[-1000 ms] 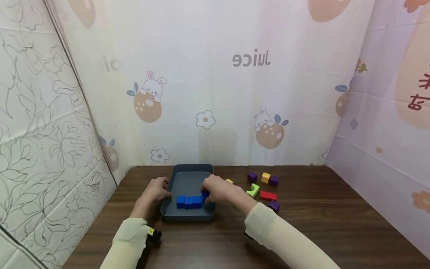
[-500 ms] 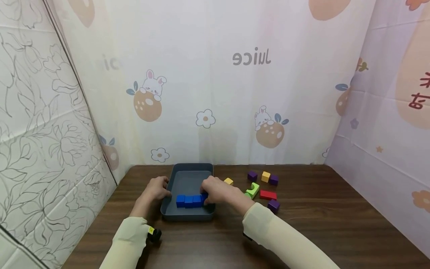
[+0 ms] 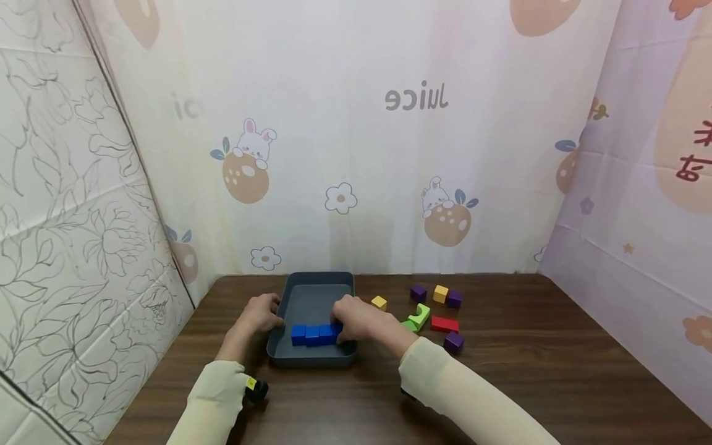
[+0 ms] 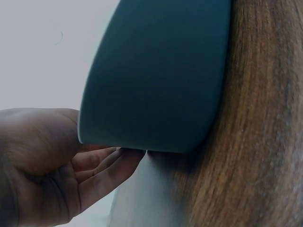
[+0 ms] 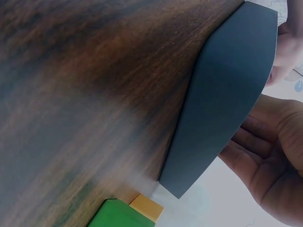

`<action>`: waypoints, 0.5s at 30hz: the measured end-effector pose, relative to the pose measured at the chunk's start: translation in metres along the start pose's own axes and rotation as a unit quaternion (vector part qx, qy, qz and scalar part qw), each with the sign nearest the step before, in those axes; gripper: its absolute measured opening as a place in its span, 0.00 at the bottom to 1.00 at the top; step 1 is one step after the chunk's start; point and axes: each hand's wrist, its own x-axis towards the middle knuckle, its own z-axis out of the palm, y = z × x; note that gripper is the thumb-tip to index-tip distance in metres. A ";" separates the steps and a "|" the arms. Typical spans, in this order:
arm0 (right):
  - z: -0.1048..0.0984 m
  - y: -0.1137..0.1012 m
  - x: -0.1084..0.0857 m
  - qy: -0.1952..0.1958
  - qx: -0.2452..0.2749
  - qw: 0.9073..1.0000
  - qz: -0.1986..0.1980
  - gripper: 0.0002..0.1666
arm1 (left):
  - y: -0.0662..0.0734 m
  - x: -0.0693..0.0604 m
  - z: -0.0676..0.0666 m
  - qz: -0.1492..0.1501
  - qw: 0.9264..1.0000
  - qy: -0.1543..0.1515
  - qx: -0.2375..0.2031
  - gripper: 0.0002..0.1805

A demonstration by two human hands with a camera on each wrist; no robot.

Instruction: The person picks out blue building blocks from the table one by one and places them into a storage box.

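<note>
A row of blue cube blocks (image 3: pixel 313 335) sits inside the dark grey-blue tray (image 3: pixel 311 361), near its front. My right hand (image 3: pixel 356 318) reaches over the tray's right wall and pinches the blue block (image 3: pixel 336 330) at the row's right end, partly hidden by the fingers. This block stands against its neighbour. My left hand (image 3: pixel 260 313) grips the tray's left wall, with the thumb at the rim. In the left wrist view the fingers of the left hand (image 4: pixel 42 165) lie along the outside of the wall. The right wrist view hides the held block behind the wall.
Right of the tray lie a yellow cube (image 3: pixel 379 303), a green block (image 3: pixel 410 325), a light green arch block (image 3: pixel 419 316), a red block (image 3: pixel 444 324), a purple cube (image 3: pixel 453 342), and at the back more purple cubes (image 3: pixel 419 292) and another yellow cube (image 3: pixel 440 293). Curtains enclose the table.
My right hand has lowered the blue block slightly to the row's right end, in line with the others. The left hand and the tray have stayed put.
</note>
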 end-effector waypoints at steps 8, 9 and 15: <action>-0.001 0.000 0.001 0.000 -0.003 1.000 -0.003 0.14 | 0.001 0.001 0.000 -0.011 1.000 -0.002 -0.001 0.27; -0.001 0.000 0.002 0.000 -0.003 1.000 -0.002 0.14 | 0.002 0.001 -0.001 -0.011 1.000 -0.002 0.001 0.27; 0.001 -0.001 0.002 -0.001 -0.005 1.000 0.000 0.14 | 0.002 0.000 0.000 -0.015 1.000 -0.003 0.007 0.27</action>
